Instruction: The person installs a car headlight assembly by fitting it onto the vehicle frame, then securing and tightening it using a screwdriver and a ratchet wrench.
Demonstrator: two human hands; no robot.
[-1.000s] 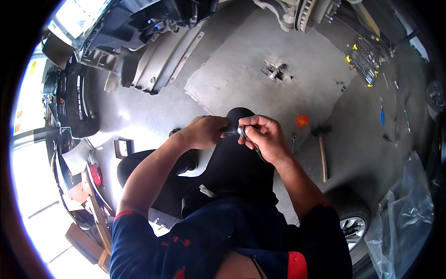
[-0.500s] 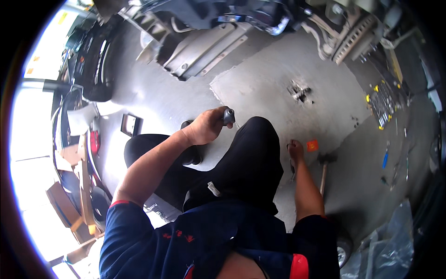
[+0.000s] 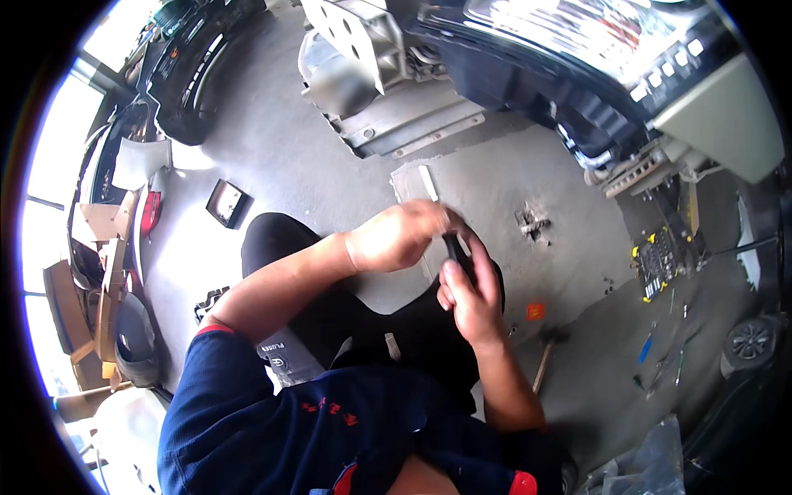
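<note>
My left hand (image 3: pixel 400 238) and my right hand (image 3: pixel 472 301) meet in front of my knees. The right fingers and thumb wrap round a black handle-like tool (image 3: pixel 456 250), whose full shape is hidden. The left hand is closed at the upper end of this tool, its fingertips blurred; what it grips I cannot make out. A pale narrow bar (image 3: pixel 427 183) shows just beyond the left fingers, and whether it is held I cannot tell. Below the right hand, on the floor, lie a small orange-red packet (image 3: pixel 535 311) and a hammer (image 3: pixel 543 368) with a wooden handle.
An open dark box (image 3: pixel 227 205) sits on the floor at left, near cardboard (image 3: pixel 69 318) and car parts. Ahead is a vehicle front (image 3: pixel 528 91) with a metal panel (image 3: pixel 408 125) beside it. At right lie a yellow-cornered tool set (image 3: pixel 654 266) and a blue-handled screwdriver (image 3: pixel 646 346).
My right hand has come up from beside my right knee to meet the left. My left hand has moved right, and the grey cylinder end it held no longer shows. The view has shifted.
</note>
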